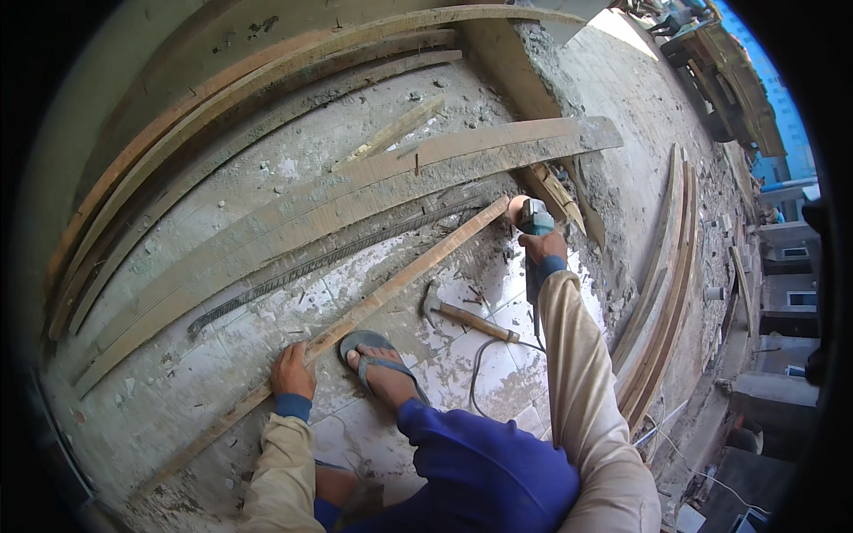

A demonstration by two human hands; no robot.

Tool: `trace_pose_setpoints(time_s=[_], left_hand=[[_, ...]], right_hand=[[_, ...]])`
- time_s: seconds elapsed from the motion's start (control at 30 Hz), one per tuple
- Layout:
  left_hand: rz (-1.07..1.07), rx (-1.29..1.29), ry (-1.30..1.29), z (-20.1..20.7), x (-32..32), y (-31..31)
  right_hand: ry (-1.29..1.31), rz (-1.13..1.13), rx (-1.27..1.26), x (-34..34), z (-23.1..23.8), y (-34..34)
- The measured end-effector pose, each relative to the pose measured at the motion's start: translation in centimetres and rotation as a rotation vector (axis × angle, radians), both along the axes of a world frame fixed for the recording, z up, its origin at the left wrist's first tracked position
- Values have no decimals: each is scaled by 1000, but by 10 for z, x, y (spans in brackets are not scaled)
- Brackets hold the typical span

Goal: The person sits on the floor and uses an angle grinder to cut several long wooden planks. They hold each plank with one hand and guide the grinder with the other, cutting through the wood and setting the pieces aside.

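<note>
My right hand (544, 246) is wrapped round the body of an angle grinder (534, 216), its orange-toned disc against or very near the far end of a narrow wooden batten (418, 266). The batten runs slantwise across the floor from lower left to upper middle. My left hand (293, 371) grips it near its lower part, fingers curled over the wood. My sandalled foot (384, 366) is beside the batten, the sandal's tip touching or close to it. A claw hammer (469, 322) with a wooden handle lies on the floor below the grinder, and a dark cord (476, 377) loops beside it.
Wide dirty planks (355, 191) stretch across the floor beyond the batten, with a dark ribbed metal strip (329, 258) between. More long boards (240, 84) lie along the wall. Stacked timbers (662, 293) are at the right, near rubble (613, 204). Broken wood (553, 191) sits just past the grinder.
</note>
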State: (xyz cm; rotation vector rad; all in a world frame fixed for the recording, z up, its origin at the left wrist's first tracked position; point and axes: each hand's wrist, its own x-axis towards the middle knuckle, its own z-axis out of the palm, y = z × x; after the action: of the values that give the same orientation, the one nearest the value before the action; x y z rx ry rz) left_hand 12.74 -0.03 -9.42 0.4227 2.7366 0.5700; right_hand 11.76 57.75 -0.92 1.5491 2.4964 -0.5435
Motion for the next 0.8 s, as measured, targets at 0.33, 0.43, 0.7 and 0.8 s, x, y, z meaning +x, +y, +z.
trace_pose_setpoints(time_s=[0.33,0.43,0.7,0.8], left_hand=[[-43,72,130,15,18,2],[-29,55,163,12,19,9],[17,109,-1,6,15,7],[-48,126,-8,7,11,4]], right_hand=[[-62,121,-20,42,4,-37],[-19,170,0,48,9,-48],[-122,241,-12,35,21,-47],[-148,258,-29,30,22,-43]])
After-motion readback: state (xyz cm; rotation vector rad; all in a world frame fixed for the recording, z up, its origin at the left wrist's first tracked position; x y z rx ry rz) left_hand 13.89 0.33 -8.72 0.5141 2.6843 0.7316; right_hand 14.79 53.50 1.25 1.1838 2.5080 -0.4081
